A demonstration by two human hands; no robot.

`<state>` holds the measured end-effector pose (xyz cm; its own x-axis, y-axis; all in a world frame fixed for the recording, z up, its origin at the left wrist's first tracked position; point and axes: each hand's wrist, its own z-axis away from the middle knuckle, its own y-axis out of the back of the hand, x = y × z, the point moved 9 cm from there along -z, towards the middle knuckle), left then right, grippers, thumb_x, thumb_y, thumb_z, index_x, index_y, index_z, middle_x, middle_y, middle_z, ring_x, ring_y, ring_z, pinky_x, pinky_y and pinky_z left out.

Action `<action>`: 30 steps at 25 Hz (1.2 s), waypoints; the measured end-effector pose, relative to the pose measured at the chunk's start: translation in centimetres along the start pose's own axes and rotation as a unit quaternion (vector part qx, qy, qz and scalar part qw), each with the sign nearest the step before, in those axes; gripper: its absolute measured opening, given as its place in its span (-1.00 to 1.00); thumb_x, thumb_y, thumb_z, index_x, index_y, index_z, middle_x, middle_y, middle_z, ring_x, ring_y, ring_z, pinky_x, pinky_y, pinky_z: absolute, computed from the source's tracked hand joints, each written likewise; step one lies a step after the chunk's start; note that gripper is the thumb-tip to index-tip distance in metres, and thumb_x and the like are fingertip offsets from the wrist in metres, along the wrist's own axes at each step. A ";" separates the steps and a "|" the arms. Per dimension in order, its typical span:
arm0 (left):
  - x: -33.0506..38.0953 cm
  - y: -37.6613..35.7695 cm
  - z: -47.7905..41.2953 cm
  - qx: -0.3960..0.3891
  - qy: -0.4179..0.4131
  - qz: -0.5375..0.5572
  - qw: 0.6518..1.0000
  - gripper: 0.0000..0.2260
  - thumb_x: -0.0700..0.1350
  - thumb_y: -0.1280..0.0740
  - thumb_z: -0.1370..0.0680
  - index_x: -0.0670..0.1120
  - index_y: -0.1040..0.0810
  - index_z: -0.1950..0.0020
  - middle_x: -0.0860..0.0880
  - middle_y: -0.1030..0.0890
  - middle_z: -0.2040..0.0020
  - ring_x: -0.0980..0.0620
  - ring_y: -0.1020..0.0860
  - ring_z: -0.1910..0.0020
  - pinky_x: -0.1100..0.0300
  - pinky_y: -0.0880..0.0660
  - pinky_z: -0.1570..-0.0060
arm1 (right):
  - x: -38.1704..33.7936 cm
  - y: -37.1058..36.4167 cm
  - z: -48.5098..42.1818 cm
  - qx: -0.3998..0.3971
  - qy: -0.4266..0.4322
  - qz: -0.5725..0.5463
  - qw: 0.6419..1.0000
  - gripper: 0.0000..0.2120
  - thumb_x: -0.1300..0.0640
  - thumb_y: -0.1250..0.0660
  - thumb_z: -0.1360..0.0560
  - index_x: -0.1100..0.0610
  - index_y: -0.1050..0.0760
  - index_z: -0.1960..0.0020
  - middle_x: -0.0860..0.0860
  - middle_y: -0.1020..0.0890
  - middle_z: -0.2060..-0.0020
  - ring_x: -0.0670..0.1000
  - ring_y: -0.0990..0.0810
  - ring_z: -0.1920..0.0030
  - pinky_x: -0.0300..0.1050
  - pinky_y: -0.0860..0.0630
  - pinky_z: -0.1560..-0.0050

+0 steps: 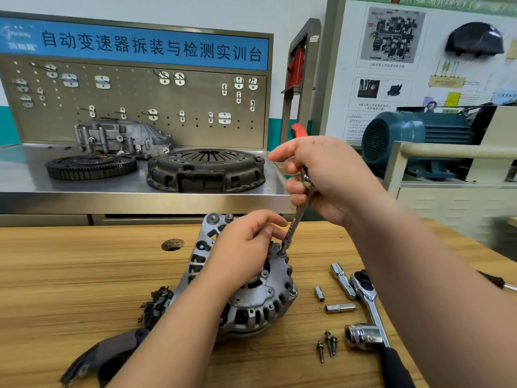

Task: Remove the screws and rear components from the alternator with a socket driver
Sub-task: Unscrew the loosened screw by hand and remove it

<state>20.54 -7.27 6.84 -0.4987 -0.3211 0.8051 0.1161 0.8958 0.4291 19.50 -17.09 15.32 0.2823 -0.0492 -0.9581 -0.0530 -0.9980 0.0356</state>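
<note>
A silver cast-metal alternator (pixel 260 301) lies on the pale wooden worktop (pixel 84 275), near its middle, rear end tilted up toward the camera. The left hand (pixel 246 247) sits on top of it with fingers curled over the rear housing, and its index fingertip is right against the shaft of the tool. The right hand (pixel 321 177) is closed in a fist around a red-handled socket driver with a slim chrome shaft (pixel 293 226) – only the tip of the red handle shows above the knuckles. The driver leans down to the left, its socket end seated on a screw at the alternator's upper rim.

Just right of the alternator lie three loose dark screws (pixel 327 345), two small chrome sockets (pixel 340 307), a chrome extension piece (pixel 342 280) and a chrome ratchet wrench with a black grip (pixel 369 303). Behind, on a steel bench (pixel 140 189), rest a rusty round clutch pressure plate (pixel 207 169) and a dark toothed flywheel (pixel 91 166).
</note>
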 end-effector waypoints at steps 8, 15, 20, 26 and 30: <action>0.9 -1.7 0.7 -0.094 -0.039 -0.005 0.995 -0.83 -0.18 -0.33 -0.52 0.10 -0.56 0.00 0.13 -0.66 0.08 0.25 -0.59 0.05 0.30 -0.52 -0.02 | 0.0 -1.2 -0.3 -0.058 0.066 -0.025 0.996 -0.63 0.38 -0.15 -0.49 0.13 -0.46 -0.23 -0.01 -0.33 0.50 -0.11 -0.19 0.63 -0.30 -0.12 0.61; 1.2 -1.4 0.5 -0.059 -0.071 -0.068 0.993 -0.87 -0.13 -0.30 -0.55 0.09 -0.55 0.16 0.13 -0.65 0.18 0.23 -0.58 0.14 0.14 -0.51 0.01 | -0.1 -4.0 1.1 -0.279 -0.012 -0.057 0.959 -0.85 0.30 -0.25 -0.49 0.12 -0.55 0.05 -0.01 -0.35 0.58 -0.15 -0.18 0.66 -0.34 -0.07 0.57; 2.2 -1.3 0.5 -0.033 -0.074 -0.105 0.991 -0.69 -0.20 -0.28 -0.51 0.20 -0.57 0.28 0.24 -0.59 0.35 0.31 -0.51 0.29 0.39 -0.41 0.28 | 0.8 1.0 3.0 0.184 0.152 -0.073 0.968 -0.93 0.20 -0.27 -0.55 0.05 -0.51 0.05 -0.02 -0.49 0.37 -0.04 -0.38 0.41 -0.08 -0.36 0.34; 3.2 -1.0 1.0 -0.026 -0.088 -0.125 0.988 -0.41 -0.39 -0.19 -0.41 0.33 -0.44 0.50 0.24 -0.39 0.60 0.31 -0.34 0.53 0.48 -0.23 0.53 | 0.3 0.9 5.0 0.305 0.219 -0.052 0.925 -0.82 0.08 -0.24 -0.59 -0.02 -0.47 0.19 -0.10 -0.48 0.43 -0.01 -0.42 0.32 -0.03 -0.42 0.24; 2.1 -1.6 0.7 -0.049 -0.093 -0.121 0.987 -0.77 -0.11 -0.25 -0.55 0.19 -0.49 0.24 0.22 -0.55 0.35 0.24 -0.47 0.34 0.34 -0.36 0.36 | 0.0 -1.3 2.2 0.017 0.145 -0.069 0.987 -0.53 -0.04 -0.25 -0.56 0.10 -0.26 0.46 -0.03 -0.24 0.57 -0.03 -0.18 0.56 -0.11 -0.19 0.50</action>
<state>18.73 -9.16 7.58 -0.6700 -0.4517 0.5891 0.0525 0.7628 0.6445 17.47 -15.69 14.68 0.5519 0.0732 -0.8307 -0.0251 -0.9942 -0.1043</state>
